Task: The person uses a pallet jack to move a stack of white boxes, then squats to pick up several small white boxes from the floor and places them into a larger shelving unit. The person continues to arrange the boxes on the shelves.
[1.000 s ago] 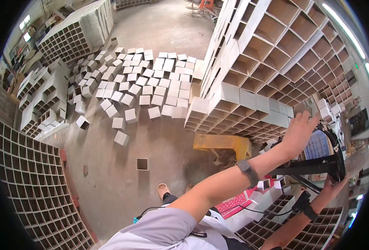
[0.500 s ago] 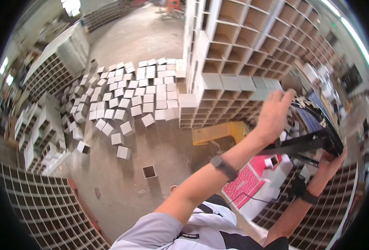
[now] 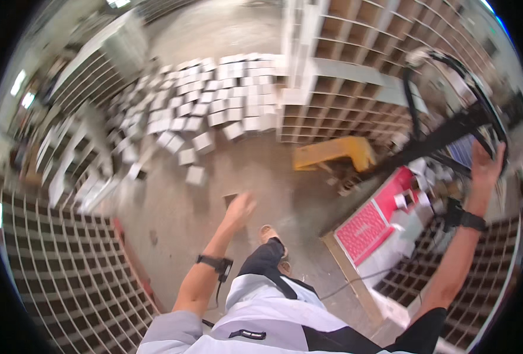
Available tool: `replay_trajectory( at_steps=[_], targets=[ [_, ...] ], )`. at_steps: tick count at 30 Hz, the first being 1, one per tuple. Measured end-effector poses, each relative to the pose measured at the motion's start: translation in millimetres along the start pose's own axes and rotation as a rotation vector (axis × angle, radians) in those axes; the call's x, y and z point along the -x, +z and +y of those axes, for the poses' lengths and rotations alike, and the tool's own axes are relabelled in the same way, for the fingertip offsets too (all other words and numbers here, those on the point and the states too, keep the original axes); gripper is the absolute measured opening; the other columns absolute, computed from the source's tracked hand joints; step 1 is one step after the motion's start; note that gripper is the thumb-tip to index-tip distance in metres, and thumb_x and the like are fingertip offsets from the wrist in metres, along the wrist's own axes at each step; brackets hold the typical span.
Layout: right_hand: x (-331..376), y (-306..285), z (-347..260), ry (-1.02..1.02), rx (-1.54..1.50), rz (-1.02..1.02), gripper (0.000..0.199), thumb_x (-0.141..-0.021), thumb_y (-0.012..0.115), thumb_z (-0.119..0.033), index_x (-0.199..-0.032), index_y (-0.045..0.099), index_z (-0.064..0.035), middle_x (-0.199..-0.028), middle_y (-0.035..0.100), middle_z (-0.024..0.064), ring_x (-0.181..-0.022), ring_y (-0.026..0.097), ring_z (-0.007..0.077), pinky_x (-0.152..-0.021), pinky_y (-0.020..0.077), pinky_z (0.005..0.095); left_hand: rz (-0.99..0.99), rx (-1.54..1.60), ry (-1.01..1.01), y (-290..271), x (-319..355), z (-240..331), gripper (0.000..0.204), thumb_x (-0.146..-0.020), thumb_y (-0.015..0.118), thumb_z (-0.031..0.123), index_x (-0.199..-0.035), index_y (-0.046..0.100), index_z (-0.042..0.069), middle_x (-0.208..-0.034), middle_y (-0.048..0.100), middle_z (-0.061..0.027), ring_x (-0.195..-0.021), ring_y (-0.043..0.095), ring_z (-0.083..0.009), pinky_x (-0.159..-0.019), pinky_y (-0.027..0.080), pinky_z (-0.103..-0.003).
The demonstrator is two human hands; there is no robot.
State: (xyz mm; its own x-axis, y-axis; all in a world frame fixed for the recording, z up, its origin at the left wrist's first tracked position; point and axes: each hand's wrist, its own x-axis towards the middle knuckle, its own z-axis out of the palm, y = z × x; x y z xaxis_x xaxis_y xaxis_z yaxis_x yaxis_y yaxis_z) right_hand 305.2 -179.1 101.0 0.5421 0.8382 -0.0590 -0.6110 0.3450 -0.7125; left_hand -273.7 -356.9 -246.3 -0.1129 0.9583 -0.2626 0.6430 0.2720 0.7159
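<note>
My right hand point(image 3: 487, 166) is raised at the right and grips the black loop handle point(image 3: 450, 127) of a pallet jack, whose bar runs down toward its yellow base point(image 3: 331, 154). My left hand point(image 3: 239, 209) hangs free over the concrete floor in the middle, fingers apart, holding nothing; it looks blurred by motion. Both wrists carry black bands. My foot in a sandal point(image 3: 268, 233) stands just below the left hand.
Tall stacks of cardboard grid dividers point(image 3: 356, 71) stand at the upper right, more grids point(image 3: 61, 271) at the lower left. Several small white boxes point(image 3: 214, 112) lie scattered on the floor. A red patterned board point(image 3: 372, 223) lies on a pallet at the right.
My left hand has dropped from the pallet jack handle down toward the floor in the middle. The view has swung left; my right hand stays on the handle.
</note>
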Motion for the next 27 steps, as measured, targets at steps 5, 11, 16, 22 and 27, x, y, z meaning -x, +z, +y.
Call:
replay_trajectory(
  at_steps=[5, 11, 16, 22, 27],
  targets=[
    [40, 3, 33, -0.011, 0.182, 0.081, 0.052, -0.098, 0.050, -0.034, -0.136, 0.042, 0.0006, -0.137, 0.048, 0.0180, -0.127, 0.046, 0.0265, -0.110, 0.0340, 0.0363, 0.062, 0.336, -0.504, -55, 221, -154, 0.042, -0.083, 0.063, 0.023, -0.116, 0.061, -0.003, -0.114, 0.065, -0.0193, -0.106, 0.063, -0.0293, -0.093, 0.048, -0.037],
    [209, -57, 145, 0.254, 0.579, -0.423, 0.041, -0.098, 0.050, -0.029, -0.133, 0.050, -0.0062, -0.116, 0.063, 0.0089, -0.110, 0.059, 0.0175, -0.095, 0.0440, 0.0305, 0.765, 0.439, -0.681, -171, 351, -229, 0.034, -0.086, 0.062, 0.014, -0.116, 0.059, -0.002, -0.105, 0.066, -0.0121, -0.094, 0.064, -0.0185, -0.081, 0.051, -0.030],
    [369, -27, 298, 0.604, 0.934, -0.599, 0.036, -0.093, 0.059, -0.024, -0.122, 0.056, -0.0034, -0.096, 0.068, 0.0066, -0.087, 0.065, 0.0164, -0.076, 0.0522, 0.0307, 0.796, 0.659, -0.672, -152, 375, -337, 0.034, -0.087, 0.062, 0.014, -0.117, 0.057, -0.002, -0.093, 0.066, -0.0075, -0.078, 0.063, -0.0135, -0.063, 0.049, -0.027],
    [444, -110, 494, 0.575, 1.663, -1.118, 0.043, -0.085, 0.065, -0.021, -0.119, 0.058, 0.0043, -0.095, 0.068, 0.0146, -0.081, 0.067, 0.0170, -0.070, 0.0520, 0.0287, -0.130, 0.480, -1.075, -82, 448, -448, 0.031, -0.082, 0.060, 0.012, -0.110, 0.062, -0.001, -0.080, 0.066, -0.0094, -0.064, 0.063, -0.0171, -0.055, 0.050, -0.030],
    [484, -162, 620, 0.830, 1.646, -0.900, 0.044, -0.085, 0.064, -0.021, -0.119, 0.058, 0.0055, -0.091, 0.069, 0.0166, -0.076, 0.068, 0.0212, -0.067, 0.0537, 0.0340, 0.138, 0.474, -1.135, -130, 396, -450, 0.033, -0.080, 0.059, 0.015, -0.108, 0.064, 0.000, -0.088, 0.069, -0.0124, -0.077, 0.068, -0.0199, -0.068, 0.054, -0.034]
  ],
)
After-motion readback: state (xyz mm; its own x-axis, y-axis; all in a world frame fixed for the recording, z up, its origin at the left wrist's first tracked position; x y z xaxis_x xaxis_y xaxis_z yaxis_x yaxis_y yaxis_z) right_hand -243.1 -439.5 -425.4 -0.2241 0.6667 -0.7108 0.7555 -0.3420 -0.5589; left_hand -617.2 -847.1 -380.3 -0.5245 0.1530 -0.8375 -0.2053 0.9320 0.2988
